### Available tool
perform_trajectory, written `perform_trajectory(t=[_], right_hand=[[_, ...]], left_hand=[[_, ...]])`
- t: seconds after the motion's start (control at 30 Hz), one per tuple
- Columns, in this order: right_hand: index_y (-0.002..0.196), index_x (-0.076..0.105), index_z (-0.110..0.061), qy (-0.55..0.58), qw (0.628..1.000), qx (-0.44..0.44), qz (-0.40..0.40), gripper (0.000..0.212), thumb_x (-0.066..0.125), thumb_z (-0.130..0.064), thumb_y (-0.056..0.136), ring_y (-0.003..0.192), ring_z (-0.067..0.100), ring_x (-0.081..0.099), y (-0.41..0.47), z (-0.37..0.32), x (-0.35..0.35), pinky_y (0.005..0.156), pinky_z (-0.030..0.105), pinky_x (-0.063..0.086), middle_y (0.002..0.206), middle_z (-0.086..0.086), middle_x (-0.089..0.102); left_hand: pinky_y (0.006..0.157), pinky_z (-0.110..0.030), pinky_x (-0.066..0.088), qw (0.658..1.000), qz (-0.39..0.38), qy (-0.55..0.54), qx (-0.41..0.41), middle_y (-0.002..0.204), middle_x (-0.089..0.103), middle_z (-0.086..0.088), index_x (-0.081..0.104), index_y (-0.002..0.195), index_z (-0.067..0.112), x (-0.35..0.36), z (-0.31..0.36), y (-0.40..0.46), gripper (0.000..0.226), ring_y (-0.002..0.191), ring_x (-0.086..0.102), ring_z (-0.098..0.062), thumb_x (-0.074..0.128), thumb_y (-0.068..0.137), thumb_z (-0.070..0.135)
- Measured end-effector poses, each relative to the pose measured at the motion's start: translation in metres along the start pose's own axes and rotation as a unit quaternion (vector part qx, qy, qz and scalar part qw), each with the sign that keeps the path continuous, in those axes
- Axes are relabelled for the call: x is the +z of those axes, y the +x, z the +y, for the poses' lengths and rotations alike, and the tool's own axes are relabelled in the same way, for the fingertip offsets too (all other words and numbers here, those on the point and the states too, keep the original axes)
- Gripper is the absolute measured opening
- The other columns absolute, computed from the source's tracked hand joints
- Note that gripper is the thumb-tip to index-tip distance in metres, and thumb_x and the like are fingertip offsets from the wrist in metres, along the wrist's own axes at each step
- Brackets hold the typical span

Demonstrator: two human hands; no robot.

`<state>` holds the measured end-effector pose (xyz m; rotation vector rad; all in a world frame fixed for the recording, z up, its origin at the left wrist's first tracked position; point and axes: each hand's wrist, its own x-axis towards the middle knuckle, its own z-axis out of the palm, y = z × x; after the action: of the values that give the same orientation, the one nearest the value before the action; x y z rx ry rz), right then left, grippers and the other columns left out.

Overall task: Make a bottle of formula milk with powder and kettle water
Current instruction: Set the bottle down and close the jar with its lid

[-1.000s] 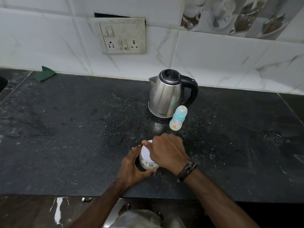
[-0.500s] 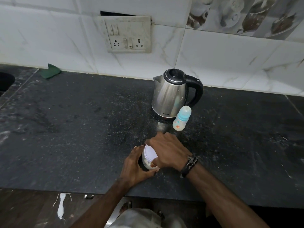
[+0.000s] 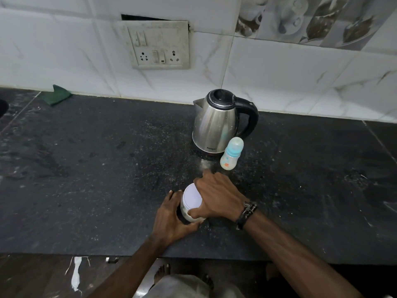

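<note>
Little has moved since the earlier frames: both hands stay on the powder jar (image 3: 190,204), with the right hand's grip shifted slightly round the lid, thumb now at the near rim, consistent with a twist under way. Left to right: green cloth (image 3: 56,97) lies at the far left of the bench (image 3: 86,168) against the tiled wall; switch plate (image 3: 160,45) is on the wall above. Left hand (image 3: 170,216) wraps the jar body from the left, fingers curled round its lower wall, bracing it near the front edge of the bench. Right hand (image 3: 217,195) covers the white lid (image 3: 192,195) from the right, fingers clamped on its rim. Steel kettle (image 3: 217,123) stands behind, lid closed, handle to the right; baby bottle (image 3: 231,153) stands upright just beside its base, cap on, apart from the hands. Judgement: step in hand is opening the jar; the rest of the task is not yet begun. To do it well: keep the base flat on the bench, left hand holding firm low down, turn the lid only, lift it straight off to avoid spilling powder. The bottle is close to the right knuckles; avoid knocking it.
</note>
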<state>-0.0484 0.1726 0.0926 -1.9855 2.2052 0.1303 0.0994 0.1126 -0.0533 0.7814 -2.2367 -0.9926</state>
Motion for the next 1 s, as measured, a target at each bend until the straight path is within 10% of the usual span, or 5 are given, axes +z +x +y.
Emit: perform_trajectory(t=[0.4,0.73,1.0], right_hand=[[0.140,0.041,-0.017,0.094,0.985,0.130,0.064,0.094,0.057,-0.078,0.070,0.109,0.026,0.057,-0.027,0.006,0.029,0.082,0.038,0.049,0.126,0.003,0.050],[0.131,0.051,-0.014,0.185,0.939,0.226,0.181,0.058,0.044,-0.058,0.095,0.106,0.025,0.059,-0.029,0.032,0.055,0.082,0.038,0.052,0.120,0.005,0.058],[0.122,0.058,-0.014,0.222,0.919,0.247,0.211,0.049,0.048,-0.054,0.095,0.106,0.024,0.059,-0.019,0.042,0.071,0.084,0.037,0.051,0.119,0.005,0.059]], left_hand=[[0.118,-0.041,0.031,0.999,-0.010,0.033,-0.029,0.135,0.059,-0.002,0.050,0.136,0.018,0.007,-0.007,0.008,0.091,0.131,0.040,-0.004,0.075,0.061,0.063],[0.123,-0.042,0.014,0.990,-0.045,0.126,-0.049,0.141,0.052,-0.009,0.044,0.140,0.012,0.026,-0.003,0.092,0.105,0.139,0.038,-0.025,0.051,0.065,0.084],[0.121,-0.048,0.019,0.985,-0.045,0.150,-0.066,0.137,0.055,-0.008,0.046,0.136,0.012,0.035,-0.005,0.128,0.096,0.133,0.044,-0.025,0.072,0.065,0.070]])
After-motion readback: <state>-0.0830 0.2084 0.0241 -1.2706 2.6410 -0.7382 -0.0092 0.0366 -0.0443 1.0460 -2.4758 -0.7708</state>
